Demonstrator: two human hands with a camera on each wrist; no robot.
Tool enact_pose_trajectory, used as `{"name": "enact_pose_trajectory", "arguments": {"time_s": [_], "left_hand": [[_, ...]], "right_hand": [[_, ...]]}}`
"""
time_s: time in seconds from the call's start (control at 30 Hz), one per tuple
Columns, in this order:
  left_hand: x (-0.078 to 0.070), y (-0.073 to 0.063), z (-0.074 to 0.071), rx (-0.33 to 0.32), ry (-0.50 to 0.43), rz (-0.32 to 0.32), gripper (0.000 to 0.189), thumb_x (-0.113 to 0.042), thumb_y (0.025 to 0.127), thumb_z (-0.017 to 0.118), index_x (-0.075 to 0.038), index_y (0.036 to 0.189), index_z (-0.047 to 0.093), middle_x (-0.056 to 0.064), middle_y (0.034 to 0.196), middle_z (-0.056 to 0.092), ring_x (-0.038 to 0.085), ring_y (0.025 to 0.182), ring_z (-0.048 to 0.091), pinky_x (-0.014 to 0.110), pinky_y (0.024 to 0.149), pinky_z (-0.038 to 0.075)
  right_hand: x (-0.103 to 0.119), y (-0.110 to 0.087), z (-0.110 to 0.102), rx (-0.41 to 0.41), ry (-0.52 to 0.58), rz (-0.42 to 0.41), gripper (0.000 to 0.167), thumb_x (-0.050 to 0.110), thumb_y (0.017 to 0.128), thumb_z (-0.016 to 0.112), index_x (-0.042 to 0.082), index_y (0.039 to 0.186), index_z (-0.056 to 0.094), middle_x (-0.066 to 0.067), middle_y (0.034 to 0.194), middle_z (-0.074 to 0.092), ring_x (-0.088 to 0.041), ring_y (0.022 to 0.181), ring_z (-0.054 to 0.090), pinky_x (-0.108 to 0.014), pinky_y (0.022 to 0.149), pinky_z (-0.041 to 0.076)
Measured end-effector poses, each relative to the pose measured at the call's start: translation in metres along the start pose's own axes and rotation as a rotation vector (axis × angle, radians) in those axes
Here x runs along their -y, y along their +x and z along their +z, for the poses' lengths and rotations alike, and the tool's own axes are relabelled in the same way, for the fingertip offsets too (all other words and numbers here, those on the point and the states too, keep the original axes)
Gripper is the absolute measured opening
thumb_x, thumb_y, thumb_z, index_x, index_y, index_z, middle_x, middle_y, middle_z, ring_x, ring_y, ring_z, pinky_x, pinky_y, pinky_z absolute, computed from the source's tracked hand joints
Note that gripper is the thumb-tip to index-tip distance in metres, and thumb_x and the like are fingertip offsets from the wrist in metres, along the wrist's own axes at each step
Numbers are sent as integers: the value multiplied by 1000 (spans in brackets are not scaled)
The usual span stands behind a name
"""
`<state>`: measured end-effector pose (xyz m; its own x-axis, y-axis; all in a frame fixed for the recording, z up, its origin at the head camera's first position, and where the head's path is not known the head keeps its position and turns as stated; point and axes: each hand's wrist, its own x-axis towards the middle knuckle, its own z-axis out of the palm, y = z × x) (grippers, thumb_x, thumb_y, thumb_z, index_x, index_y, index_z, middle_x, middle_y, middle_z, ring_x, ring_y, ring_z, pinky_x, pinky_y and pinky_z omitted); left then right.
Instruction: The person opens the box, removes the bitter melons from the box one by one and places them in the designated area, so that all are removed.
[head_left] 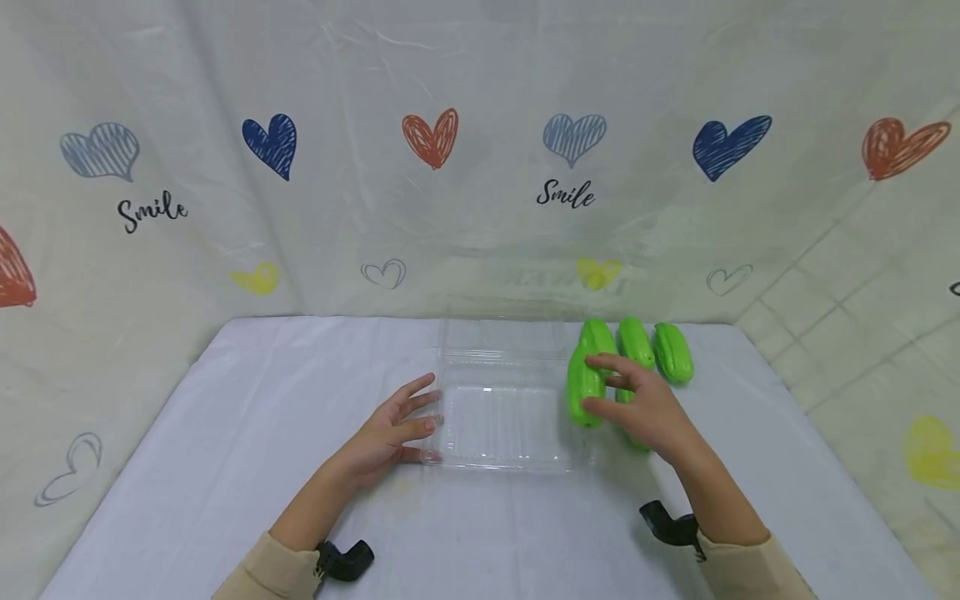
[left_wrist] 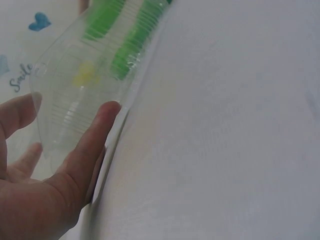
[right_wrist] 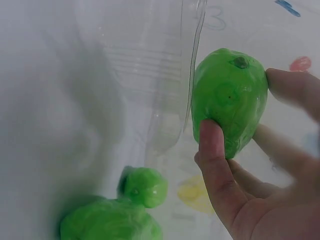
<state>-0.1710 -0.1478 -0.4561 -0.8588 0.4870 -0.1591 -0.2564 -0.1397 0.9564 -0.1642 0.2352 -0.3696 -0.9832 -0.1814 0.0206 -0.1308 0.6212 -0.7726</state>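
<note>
A clear plastic container (head_left: pixel 491 421) with its lid (head_left: pixel 502 337) raised at the back stands mid-table. My left hand (head_left: pixel 386 437) spreads its fairly straight fingers and thumb against the container's left side. With thumb and fingers, my right hand (head_left: pixel 651 410) holds a long green toy vegetable (head_left: pixel 583 390) above the container's right edge. In the right wrist view the end of this vegetable (right_wrist: pixel 230 95) shows a small dark stem spot. Several like it lie right of the container, among them one green vegetable (head_left: pixel 673 354) at the far right; my right hand partly hides others.
A white cloth (head_left: pixel 517 542) covers the table. Behind it hangs a pale curtain (head_left: pixel 495 225) printed with hearts and "Smile". Black wrist mounts, left mount (head_left: pixel 347 561) and right mount (head_left: pixel 671 527), stick out from the sleeves.
</note>
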Motion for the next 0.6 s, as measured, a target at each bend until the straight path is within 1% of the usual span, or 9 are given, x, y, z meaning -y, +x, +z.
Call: {"name": "enact_pose_trajectory", "arguments": {"time_s": [0.13,0.37,0.6], "left_hand": [[0,0,-1,-1,3,-1,74,-3,99,56,-26,160,20,11,164,20,43,145,31,51,87,57],[1,1,-3,0,13,-1,74,-4,99,57,-26,160,19,11,164,20,43,144,32,50,87,58],[1,0,-2,2,1,-2,74,-3,99,56,-26,160,19,11,164,20,43,145,31,51,87,57]], "right_hand": [[-2,-4,-5,-2,-2,11,65,37,88,77,18,145,52,-8,150,49,-42,134,48,-58,97,49],[-7,-6,-11,-15,-18,39,67,41,87,76,21,146,50,-6,154,44,-39,136,47,-51,95,50],[-10,-12,-22,-14,-26,67,68,43,89,74,23,148,47,-10,154,44,-40,137,44,-59,95,48]]}}
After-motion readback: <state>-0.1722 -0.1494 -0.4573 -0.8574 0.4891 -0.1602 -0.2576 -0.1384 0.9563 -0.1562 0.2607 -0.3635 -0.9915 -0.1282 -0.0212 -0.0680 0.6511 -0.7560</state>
